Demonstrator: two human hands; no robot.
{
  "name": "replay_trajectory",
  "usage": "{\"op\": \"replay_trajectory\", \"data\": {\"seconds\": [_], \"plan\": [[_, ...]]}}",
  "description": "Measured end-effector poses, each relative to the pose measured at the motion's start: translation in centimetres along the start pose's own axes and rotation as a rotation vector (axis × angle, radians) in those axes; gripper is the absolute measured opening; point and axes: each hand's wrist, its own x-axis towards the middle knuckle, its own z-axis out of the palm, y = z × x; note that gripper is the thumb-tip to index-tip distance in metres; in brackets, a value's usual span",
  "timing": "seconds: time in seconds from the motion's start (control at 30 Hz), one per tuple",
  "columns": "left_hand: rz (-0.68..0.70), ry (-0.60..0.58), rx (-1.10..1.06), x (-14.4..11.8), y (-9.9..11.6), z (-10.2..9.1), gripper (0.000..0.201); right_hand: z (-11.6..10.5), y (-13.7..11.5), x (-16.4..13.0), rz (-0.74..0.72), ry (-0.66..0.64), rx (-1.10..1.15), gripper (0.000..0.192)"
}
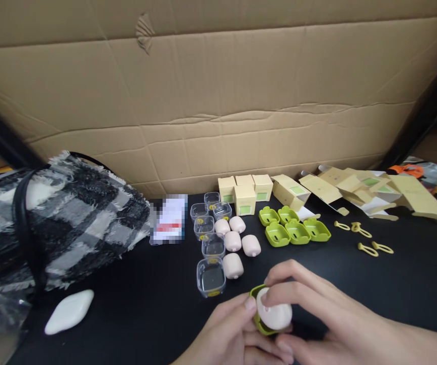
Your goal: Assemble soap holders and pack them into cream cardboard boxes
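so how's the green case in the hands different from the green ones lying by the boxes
The green case in the hands is held by the left hand and right hand, with a pink earbud case pressed into it. The green cases on the table lie untouched, open side up, in two rows. All share one lime colour.

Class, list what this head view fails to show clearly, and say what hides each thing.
- Pink case and green cover: mostly covered by the left hand and right hand.
- White card: print blurred out.
- Green labels on the small boxes: too small to read.
- Both wrists: cut off by the bottom edge.
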Motion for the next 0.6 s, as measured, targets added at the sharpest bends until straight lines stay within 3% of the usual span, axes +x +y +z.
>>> {"op": "replay_trajectory", "data": {"seconds": [0.17, 0.33, 0.6], "plan": [[0.009, -0.003, 0.006, 0.0, 0.0, -0.2, 0.041, 0.4, 0.8, -0.3, -0.066, 0.118, -0.042, 0.047], [-0.030, -0.037, 0.014, -0.1, 0.4, 0.4, 0.042, 0.5, 1.1, -0.3, -0.145, 0.099, -0.108, 0.046], [-0.003, 0.021, 0.030, -0.2, 0.2, 0.6, 0.040, 1.0, 1.0, -0.5, -0.196, 0.106, -0.210, 0.044]]}}
